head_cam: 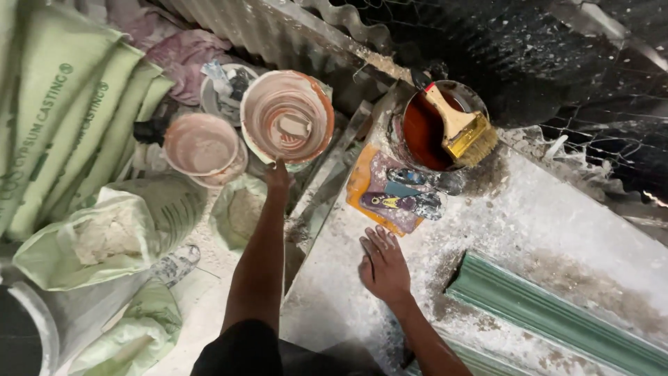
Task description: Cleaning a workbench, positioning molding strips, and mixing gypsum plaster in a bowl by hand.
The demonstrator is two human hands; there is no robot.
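Observation:
My left hand [277, 174] reaches down and grips the near rim of a round bowl [287, 115] streaked with pinkish-white plaster, which is tilted so its inside faces up at me. My right hand [382, 266] rests flat, fingers spread, on the dusty white worktop [529, 223]. Just beyond its fingertips lie two putty knives [410, 202] on an orange sheet [362, 182].
A smaller pinkish bowl [202, 146] sits left of the big bowl. A can of dark red liquid [426, 129] with a flat brush [463, 132] across it stands at the worktop's far end. A green moulding [557, 313] lies at right. Green sacks [69, 111] and an open powder bag [97, 237] fill the left.

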